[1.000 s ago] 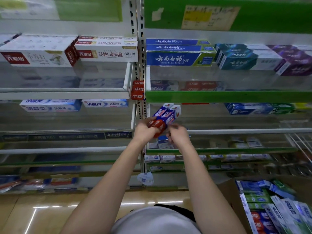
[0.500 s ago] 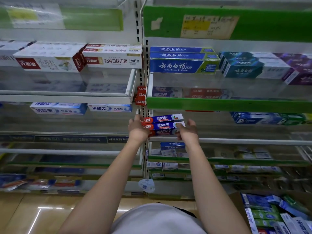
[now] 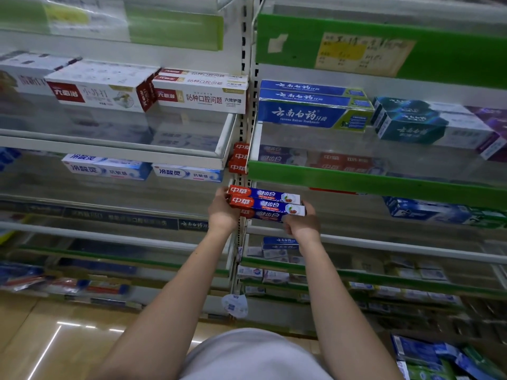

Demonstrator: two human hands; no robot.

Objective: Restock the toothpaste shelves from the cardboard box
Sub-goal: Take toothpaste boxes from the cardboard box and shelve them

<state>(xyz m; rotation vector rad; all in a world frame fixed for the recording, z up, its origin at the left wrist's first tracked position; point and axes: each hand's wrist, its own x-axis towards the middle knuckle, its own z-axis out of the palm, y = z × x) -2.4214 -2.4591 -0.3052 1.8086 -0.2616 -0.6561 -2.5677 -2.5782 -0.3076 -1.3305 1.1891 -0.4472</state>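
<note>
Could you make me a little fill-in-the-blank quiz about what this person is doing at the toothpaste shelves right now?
1. The person holds a stack of ___ red-and-blue toothpaste boxes.
2. The left hand holds the end of the stack that is coloured ___.
3. The right hand grips the stack's ___ end.
4. The shelf edge just above the stack is coloured ___.

Missing words: three; red; right; green

Glossy printed card toothpaste cartons (image 3: 267, 204) sit behind clear, shiny plastic shelf fronts (image 3: 115, 133), above a polished, light-reflecting floor (image 3: 41, 338).
</note>
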